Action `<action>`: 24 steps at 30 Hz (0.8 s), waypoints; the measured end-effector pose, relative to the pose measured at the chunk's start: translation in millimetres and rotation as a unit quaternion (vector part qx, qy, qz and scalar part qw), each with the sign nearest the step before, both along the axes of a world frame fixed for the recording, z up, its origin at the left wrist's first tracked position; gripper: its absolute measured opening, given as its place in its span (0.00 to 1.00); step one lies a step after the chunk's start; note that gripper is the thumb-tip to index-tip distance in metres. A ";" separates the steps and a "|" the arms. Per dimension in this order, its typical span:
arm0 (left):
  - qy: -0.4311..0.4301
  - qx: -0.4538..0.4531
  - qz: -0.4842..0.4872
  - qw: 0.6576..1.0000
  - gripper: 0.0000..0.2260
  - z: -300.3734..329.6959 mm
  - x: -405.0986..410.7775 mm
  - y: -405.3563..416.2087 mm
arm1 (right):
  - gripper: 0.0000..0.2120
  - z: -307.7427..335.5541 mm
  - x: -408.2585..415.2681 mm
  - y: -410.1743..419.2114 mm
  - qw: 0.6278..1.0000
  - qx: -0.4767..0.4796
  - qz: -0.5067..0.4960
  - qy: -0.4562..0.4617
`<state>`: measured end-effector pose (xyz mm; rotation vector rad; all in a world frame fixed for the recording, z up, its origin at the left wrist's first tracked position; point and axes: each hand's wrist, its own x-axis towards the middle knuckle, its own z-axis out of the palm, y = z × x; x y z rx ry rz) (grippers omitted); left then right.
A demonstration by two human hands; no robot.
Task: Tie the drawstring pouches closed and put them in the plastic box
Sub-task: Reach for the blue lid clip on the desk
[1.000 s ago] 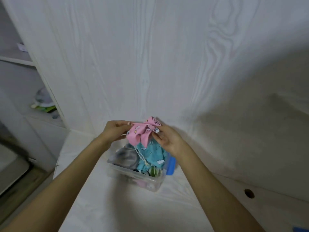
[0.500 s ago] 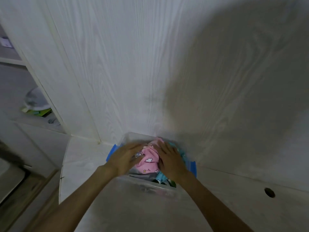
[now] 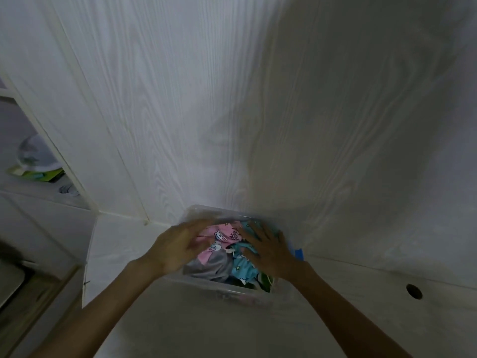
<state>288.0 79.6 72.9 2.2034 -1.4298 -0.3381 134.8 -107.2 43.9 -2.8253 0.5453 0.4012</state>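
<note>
Both hands have spread apart, left hand [image 3: 178, 248] and right hand [image 3: 268, 250] pressing flat-fingered (fingers straight) beside the pink pouch [image 3: 222, 235], which lies between them in the plastic box [image 3: 206, 282].

The only print that can be made out is on the pink pouch [image 3: 224, 232] in the box [image 3: 196, 211]: small dark letters beside a white cartoon figure, seemingly "little unicorn", though blurred and not sure. The teal pouch [image 3: 244, 270] bears only pictures, with no lettering that can be read.
</note>
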 end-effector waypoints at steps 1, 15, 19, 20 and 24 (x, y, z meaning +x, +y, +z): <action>-0.020 0.027 -0.033 0.999 0.20 -6.6 -1.2 -3.2 | 0.33 -4.9 2.5 1.2 1.000 0.009 0.001 0.002; -0.027 -0.061 0.109 0.992 0.10 18.9 -58.7 -45.4 | 0.20 12.2 -69.1 -27.2 0.940 0.181 -0.093 -0.275; 0.023 -0.023 0.064 0.997 0.10 28.7 -143.5 -111.0 | 0.06 12.0 -180.1 -70.1 0.884 0.159 -0.242 -0.367; 0.033 -0.010 0.037 0.999 0.10 26.4 -162.2 -129.5 | 0.04 7.5 -207.1 -81.4 0.871 0.158 -0.276 -0.373; 0.063 0.064 -0.085 0.992 0.09 9.0 -261.0 -218.8 | 0.05 -15.1 -343.7 -125.7 0.836 0.120 -0.420 -0.332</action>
